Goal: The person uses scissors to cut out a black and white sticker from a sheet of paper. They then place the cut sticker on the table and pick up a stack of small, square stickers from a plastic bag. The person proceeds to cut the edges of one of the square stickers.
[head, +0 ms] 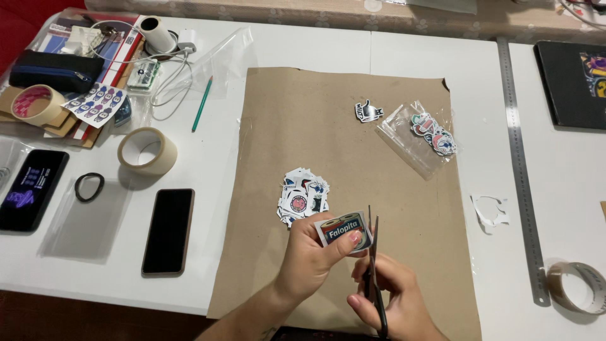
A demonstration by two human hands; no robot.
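Low over the near edge of the brown paper sheet, one printed sticker is being held up by the left hand. Fingers are pinching it closed: thumb lying across its lower edge, the others tucked behind, so the sticker is sitting on top of the fingertips, face up. One pair of scissors is standing just right of the sticker, blades slightly parted and pointing away, their tips reaching the sticker's right edge. The right hand is gripping the handles, fingers curled shut around them.

Just beyond the left hand, one loose pile of cut stickers is lying on the paper. Farther up, one single cut sticker is lying beside one clear bag of stickers. One white paper offcut is lying on the white table, right of the brown sheet, near one long steel ruler.

Counting outward: three tape rolls, two phones, one green pencil, one black hair tie.
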